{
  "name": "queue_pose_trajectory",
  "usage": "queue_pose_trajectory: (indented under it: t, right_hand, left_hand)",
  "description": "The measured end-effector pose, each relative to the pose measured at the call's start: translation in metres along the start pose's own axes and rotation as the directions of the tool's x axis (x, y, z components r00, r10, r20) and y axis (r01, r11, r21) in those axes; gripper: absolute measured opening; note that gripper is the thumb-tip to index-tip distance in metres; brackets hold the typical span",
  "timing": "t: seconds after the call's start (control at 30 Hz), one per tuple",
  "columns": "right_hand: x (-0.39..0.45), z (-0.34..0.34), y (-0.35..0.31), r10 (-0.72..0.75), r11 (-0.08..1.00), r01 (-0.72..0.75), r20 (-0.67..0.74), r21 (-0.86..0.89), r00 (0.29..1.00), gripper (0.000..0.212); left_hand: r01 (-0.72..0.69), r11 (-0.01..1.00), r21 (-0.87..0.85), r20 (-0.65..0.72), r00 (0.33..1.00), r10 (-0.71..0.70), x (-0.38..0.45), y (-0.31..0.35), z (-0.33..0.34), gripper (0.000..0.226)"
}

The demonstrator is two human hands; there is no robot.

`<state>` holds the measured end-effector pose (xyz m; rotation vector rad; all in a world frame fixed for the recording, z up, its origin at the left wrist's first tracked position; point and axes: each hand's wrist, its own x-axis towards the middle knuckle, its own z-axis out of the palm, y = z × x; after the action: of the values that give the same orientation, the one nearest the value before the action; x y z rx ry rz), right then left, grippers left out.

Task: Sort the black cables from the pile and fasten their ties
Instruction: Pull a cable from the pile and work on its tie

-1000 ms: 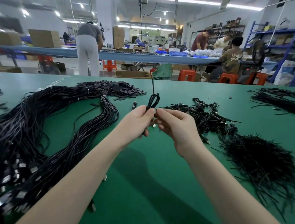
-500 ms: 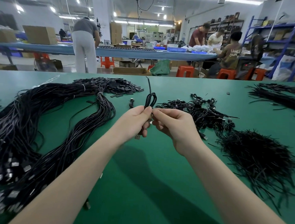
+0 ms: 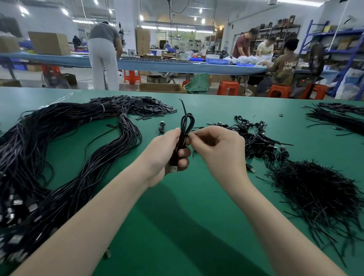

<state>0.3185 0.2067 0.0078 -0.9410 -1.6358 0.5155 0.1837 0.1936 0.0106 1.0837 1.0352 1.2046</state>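
Left hand (image 3: 167, 156): grips the folded cable (image 3: 184, 136) upright at table centre, raised since a second ago.
Right hand (image 3: 218, 152): pinches the tie at 3 o'clock.
Meaning: fastening likely underway.

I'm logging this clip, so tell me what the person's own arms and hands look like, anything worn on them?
Both forearms are bare, with no sleeve in view. The left hand and right hand wear no gloves, and no rings, watch or wristband show. Fingernails are short and plain.

Two bare forearms reach in from the bottom edge, no sleeves showing. The left hand (image 3: 165, 156) and right hand (image 3: 220, 154) wear no gloves, rings or watch.
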Motion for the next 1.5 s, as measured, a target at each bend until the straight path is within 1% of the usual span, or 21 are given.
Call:
queue_pose_trajectory:
  t: [0.07,0.17,0.33,0.53,0.57,0.63,0.67,0.73,0.8,0.87,0.9,0.93,0.97,1.0,1.07,1.1,1.17,1.23,1.33,1.4,1.5]
  right_hand:
    - [0.002,-0.002,-0.001,0.016,1.0,-0.017,0.012,0.024,1.0,0.017]
    - [0.002,-0.001,-0.002,0.08,0.992,-0.08,0.006,0.095,0.997,0.019]
    - [-0.003,0.008,-0.004,0.204,0.933,-0.203,0.027,0.296,0.979,0.013]
    - [-0.004,0.015,-0.001,0.331,0.809,-0.35,0.126,0.472,0.935,0.006]
    - [-0.004,0.015,0.0,0.317,0.834,-0.332,0.111,0.441,0.942,0.008]
    - [-0.003,0.012,0.003,0.211,0.944,-0.216,0.049,0.25,0.976,0.013]
    - [-0.003,0.01,0.003,0.122,0.985,-0.124,0.023,0.12,0.992,0.015]
    - [0.0,0.006,0.002,-0.074,0.993,0.075,0.009,-0.09,0.997,0.013]
    - [0.002,0.002,0.003,-0.282,0.927,0.281,0.032,-0.248,0.959,0.008]
    - [0.003,0.001,0.005,-0.486,0.785,0.477,0.085,-0.396,0.87,0.007]
    - [0.003,0.0,0.006,-0.56,0.71,0.547,0.115,-0.444,0.82,0.009]
    - [0.002,0.0,0.006,-0.595,0.675,0.581,0.13,-0.456,0.793,0.011]
    - [0.002,0.0,0.005,-0.585,0.695,0.574,0.123,-0.433,0.801,0.014]
    - [0.002,0.0,0.002,-0.542,0.754,0.533,0.097,-0.384,0.835,0.015]
    - [0.004,-0.001,-0.004,-0.398,0.884,0.389,0.018,-0.259,0.917,0.015]
    - [0.006,-0.002,-0.007,-0.313,0.93,0.305,-0.007,-0.207,0.95,0.015]
    - [0.01,-0.006,-0.009,-0.159,0.98,0.159,0.01,-0.117,0.987,0.015]
    - [0.012,-0.009,-0.009,-0.101,0.991,0.106,0.064,-0.076,0.993,0.012]
    - [0.012,-0.011,-0.007,-0.1,0.981,0.117,0.112,-0.153,0.989,0.011]
    - [0.012,-0.011,-0.008,-0.146,0.961,0.172,0.134,-0.214,0.98,0.006]
    - [0.012,-0.014,-0.007,-0.283,0.896,0.332,0.196,-0.295,0.939,0.002]
  left_hand:
    - [0.003,0.999,-0.048,0.026,1.0,-0.002,-0.001,0.001,-0.002,0.039]
    - [-0.043,0.999,-0.012,0.023,0.999,0.043,-0.002,0.002,-0.005,0.035]
    - [-0.221,0.949,0.226,-0.078,0.967,0.243,0.0,0.0,-0.001,0.031]
    - [-0.271,0.872,0.408,-0.092,0.938,0.335,0.001,-0.003,-0.002,0.029]
    - [-0.272,0.853,0.446,-0.092,0.934,0.346,0.001,-0.003,-0.002,0.03]
    - [-0.263,0.816,0.515,-0.095,0.929,0.359,0.0,-0.004,-0.001,0.031]
    - [-0.257,0.799,0.543,-0.101,0.925,0.366,0.0,-0.004,-0.001,0.032]
    - [-0.217,0.757,0.617,-0.118,0.925,0.361,-0.003,-0.002,-0.001,0.036]
    - [-0.138,0.764,0.631,-0.129,0.952,0.279,-0.005,0.004,-0.003,0.041]
    - [0.008,0.849,0.529,-0.124,0.99,0.068,-0.009,0.014,-0.007,0.046]
    - [0.07,0.874,0.481,-0.111,0.994,-0.019,-0.011,0.019,-0.01,0.047]
    - [0.082,0.882,0.464,-0.104,0.994,-0.038,-0.012,0.021,-0.012,0.046]
    - [0.046,0.877,0.479,-0.109,0.994,0.008,-0.011,0.023,-0.014,0.047]
    - [-0.03,0.868,0.495,-0.105,0.99,0.094,-0.009,0.023,-0.016,0.05]
    - [-0.214,0.866,0.453,-0.046,0.964,0.262,-0.007,0.022,-0.015,0.05]
    - [-0.269,0.864,0.425,-0.023,0.951,0.308,-0.007,0.023,-0.013,0.048]
    - [-0.322,0.842,0.432,0.015,0.936,0.351,-0.006,0.024,-0.013,0.047]
    - [-0.341,0.826,0.449,0.068,0.935,0.349,-0.007,0.024,-0.014,0.042]
    - [-0.32,0.816,0.481,0.041,0.938,0.343,-0.011,0.023,-0.012,0.032]
    - [-0.289,0.793,0.537,0.009,0.941,0.337,-0.01,0.02,-0.012,0.027]
    - [-0.179,0.854,0.489,0.01,0.98,0.2,-0.009,0.023,-0.011,0.036]
